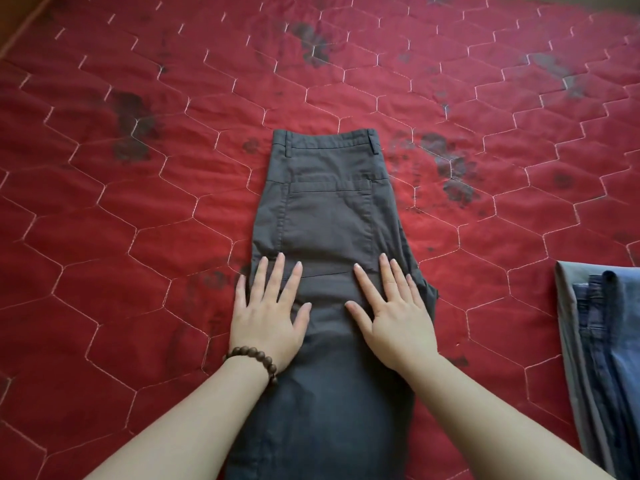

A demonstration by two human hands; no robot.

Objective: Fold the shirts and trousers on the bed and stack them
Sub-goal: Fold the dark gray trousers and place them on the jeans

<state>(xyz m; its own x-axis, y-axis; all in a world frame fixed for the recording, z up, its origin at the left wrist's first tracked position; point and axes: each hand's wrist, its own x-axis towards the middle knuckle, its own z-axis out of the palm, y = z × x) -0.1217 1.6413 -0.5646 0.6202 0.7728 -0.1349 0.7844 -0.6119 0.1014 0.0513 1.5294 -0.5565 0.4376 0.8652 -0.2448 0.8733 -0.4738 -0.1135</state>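
A: What sits nearest the camera?

B: The two forearms, coming in from the bottom edge. A dark beaded bracelet [258, 358] circles the left wrist.

A: And the hands?

B: Both lie flat, palms down, on the grey trousers [329, 216]. The left hand [268, 313] rests on the left side of the cloth, fingers straight and spread; its little finger reaches past the cloth's edge. The right hand [394, 317] presses the right side the same way. Neither grips anything.

A: How do the trousers lie?

B: Lengthwise down the middle of the bed, folded in half along their length, with a back pocket facing up. The legs run toward the person and out of view; the waistband with its belt loops lies at the far end.

A: Anything else close by?

B: At the right edge, well apart from the trousers, lies a stack of folded clothes [602, 341], grey and blue denim.

A: And beyond?

B: The red quilted bedcover [138, 188], stitched in pale hexagons with dark flower prints, stretches to the far edge.
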